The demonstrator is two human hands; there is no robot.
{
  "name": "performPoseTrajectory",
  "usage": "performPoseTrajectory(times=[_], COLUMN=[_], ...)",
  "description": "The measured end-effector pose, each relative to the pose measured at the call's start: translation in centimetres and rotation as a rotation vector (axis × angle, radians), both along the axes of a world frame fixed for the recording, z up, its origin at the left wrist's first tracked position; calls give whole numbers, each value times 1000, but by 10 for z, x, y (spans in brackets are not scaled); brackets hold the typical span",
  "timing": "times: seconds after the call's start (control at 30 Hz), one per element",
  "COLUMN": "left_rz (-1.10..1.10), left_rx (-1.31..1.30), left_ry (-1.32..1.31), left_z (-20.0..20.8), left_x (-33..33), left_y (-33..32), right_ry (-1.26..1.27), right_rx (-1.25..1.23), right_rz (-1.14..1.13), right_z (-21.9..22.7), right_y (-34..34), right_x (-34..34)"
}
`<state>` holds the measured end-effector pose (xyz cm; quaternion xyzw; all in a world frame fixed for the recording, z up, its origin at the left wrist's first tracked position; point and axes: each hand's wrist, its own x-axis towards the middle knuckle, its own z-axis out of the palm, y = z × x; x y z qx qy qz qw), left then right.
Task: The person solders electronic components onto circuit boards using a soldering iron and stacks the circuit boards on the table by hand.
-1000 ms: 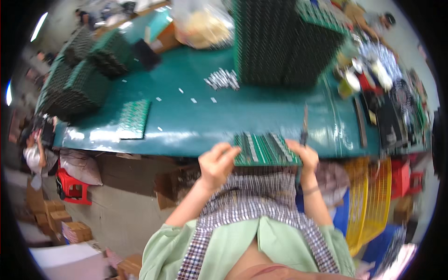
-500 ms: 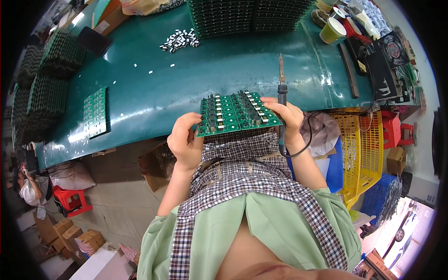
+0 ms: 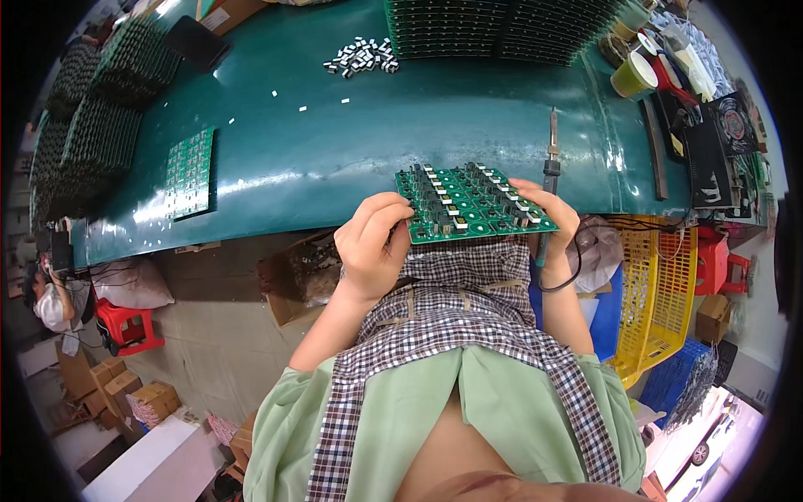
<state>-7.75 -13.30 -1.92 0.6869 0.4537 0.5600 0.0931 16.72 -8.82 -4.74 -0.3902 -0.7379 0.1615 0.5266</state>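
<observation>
Your left hand and right hand sensibly gripped the rectangular green circuit board by its edges, dark-handled soldering iron tip-outward.

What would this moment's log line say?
left hand: grips rectangular green circuit board, left edge | right hand: grips right edge plus dark-handled soldering iron | shiny green table: pile of black and white parts

Glare streaks the green tabletop, while fisheye edges curve into black.
</observation>
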Motion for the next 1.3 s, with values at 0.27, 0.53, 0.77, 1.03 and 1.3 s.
performPoseTrajectory(times=[0.27, 0.53, 0.77, 1.03, 1.3], left_rz=[53, 51, 61, 7, -314], left_rx=[-60, -54, -78, -251, -1146], left_ry=[13, -5, -4, 186, -805], left_z=[1, 0, 0, -15, -27], left_x=[-3, -3, -3, -23, -16], left_y=[-3, 1, -2, -23, -24], right_ry=[-20, -39, -55, -226, -315], right_rx=[-15, -93, -55, 67, 69], right_rz=[8, 27, 7, 82, 106], right_z=[1, 8, 12, 4, -10], right_y=[2, 1, 1, -12, -23], right_x=[-2, 0, -3, 4, 6])
